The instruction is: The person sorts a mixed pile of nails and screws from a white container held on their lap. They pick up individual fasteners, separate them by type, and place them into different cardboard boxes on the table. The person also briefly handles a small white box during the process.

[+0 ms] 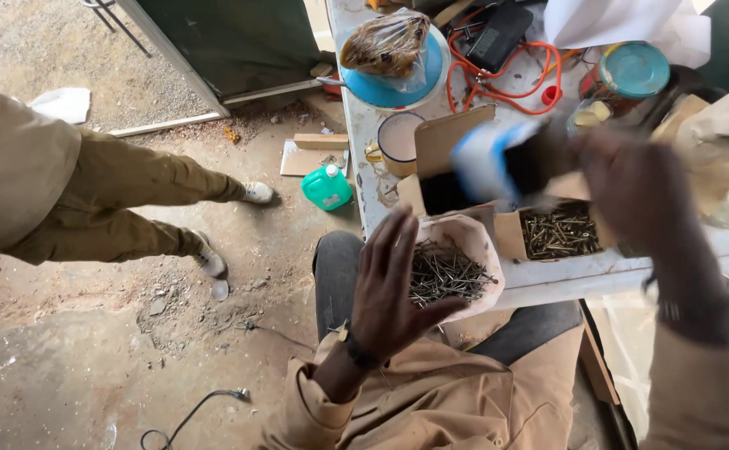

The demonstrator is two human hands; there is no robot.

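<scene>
We see the left hand (389, 296) spread flat, grasping nothing, just beside a white bag of nails (452, 267) at the desk (548, 279) edge, while at two o'clock the blurred right hand (631, 187) clutches a blue-and-white object (498, 158).

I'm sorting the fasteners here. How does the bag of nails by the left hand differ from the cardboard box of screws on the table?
The bag of nails is soft, pale and rounded, with its mouth folded open; the box of screws is stiff, brown and square-cornered. The bag's contents look grey and thin, the box's brassy. The bag sits at the table edge against the left hand; the box lies further in, untouched. Both are open.
</scene>
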